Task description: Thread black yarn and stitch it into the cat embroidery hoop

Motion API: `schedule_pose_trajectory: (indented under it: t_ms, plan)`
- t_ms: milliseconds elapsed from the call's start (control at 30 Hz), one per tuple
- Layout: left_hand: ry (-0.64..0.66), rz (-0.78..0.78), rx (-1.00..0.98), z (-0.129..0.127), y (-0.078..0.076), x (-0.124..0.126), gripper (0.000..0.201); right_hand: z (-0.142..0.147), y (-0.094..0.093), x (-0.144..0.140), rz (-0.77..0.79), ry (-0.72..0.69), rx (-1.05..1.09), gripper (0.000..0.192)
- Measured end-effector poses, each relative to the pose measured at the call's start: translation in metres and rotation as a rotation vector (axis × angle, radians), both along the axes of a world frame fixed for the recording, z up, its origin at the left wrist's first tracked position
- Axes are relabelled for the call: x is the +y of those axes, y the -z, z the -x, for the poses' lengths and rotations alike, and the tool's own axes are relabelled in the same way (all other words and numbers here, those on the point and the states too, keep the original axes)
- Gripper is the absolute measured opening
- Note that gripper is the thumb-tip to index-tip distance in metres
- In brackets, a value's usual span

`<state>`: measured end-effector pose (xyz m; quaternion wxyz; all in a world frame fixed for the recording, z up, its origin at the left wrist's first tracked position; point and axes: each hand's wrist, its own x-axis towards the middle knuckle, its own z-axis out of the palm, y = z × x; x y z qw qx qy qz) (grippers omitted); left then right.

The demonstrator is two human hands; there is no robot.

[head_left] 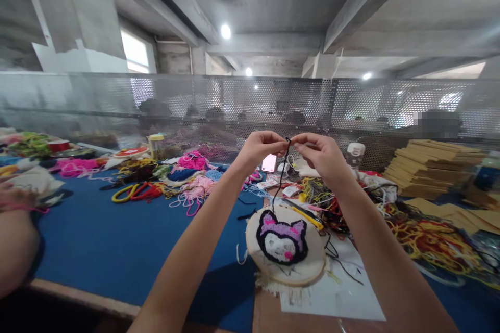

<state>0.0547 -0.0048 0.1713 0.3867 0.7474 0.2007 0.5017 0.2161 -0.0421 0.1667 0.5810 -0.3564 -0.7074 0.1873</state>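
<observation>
1. Left hand [261, 146] raised above the table, fingertips pinched shut on the upper end of a black yarn strand [280, 177].
2. Right hand [321, 155] just at 3 o'clock from the left, fingertips likewise closed on the same strand, nearly touching the other hand's fingers.
3. Strand hanging from the pinch toward 6 o'clock, slightly slanted, down to an embroidery hoop [287, 244].
4. Hoop lying flat at 6 o'clock from both hands, well below the grip, holding a tufted cat-like face in black, purple and white with a pink spot.
5. Under the hoop, a white paper sheet [344, 291], partly on a blue table cover [117, 244].
6. At 9 to 10 o'clock from the hands, heaps of pink, blue and red yarn [183, 177].
7. At 4 o'clock, a tangle of yellow and red yarn [425, 239].
8. At 2 to 3 o'clock, a stack of cardboard sheets [429, 166].
9. Between the hands and farther back, a lit phone [269, 163].
10. Far at 9 o'clock, another person's arm [15, 239] at the table edge.
</observation>
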Motion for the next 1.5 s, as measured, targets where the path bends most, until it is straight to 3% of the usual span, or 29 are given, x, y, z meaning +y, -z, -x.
schedule_pose_trajectory:
  t_ms: [167, 367, 500, 633, 900, 1133, 1300, 1500]
  plan:
    - [-0.131, -0.272, 0.122, -0.005, 0.001, -0.005, 0.011, -0.001, 0.000, 0.002, -0.018, 0.043, 0.049, 0.014]
    - [-0.513, -0.685, 0.331, -0.010, 0.004, -0.009, 0.019, -0.001, 0.001, 0.003, -0.048, 0.089, 0.066, 0.017]
    - [-0.727, -0.819, 0.485, -0.014, 0.011, -0.006, 0.021, 0.004, 0.004, 0.007, -0.043, 0.090, 0.072, 0.019]
    - [-0.803, -0.842, 0.517, -0.016, 0.016, -0.003, 0.024, 0.008, 0.007, 0.008, -0.046, 0.096, 0.068, 0.021]
    - [-0.691, -0.938, 0.536, -0.007, 0.011, -0.007, 0.017, 0.006, 0.005, 0.007, -0.003, 0.050, 0.087, 0.021]
    - [-0.682, -1.020, 0.337, -0.006, 0.008, -0.005, 0.028, 0.002, -0.001, -0.001, 0.135, -0.180, 0.112, 0.018]
    - [-0.504, -0.878, 0.198, -0.006, 0.003, -0.011, 0.034, -0.004, -0.003, -0.005, 0.180, -0.319, 0.116, 0.015]
    - [-0.117, -0.455, 0.132, 0.000, -0.004, -0.019, 0.028, -0.014, -0.007, -0.010, 0.182, -0.440, 0.046, 0.010]
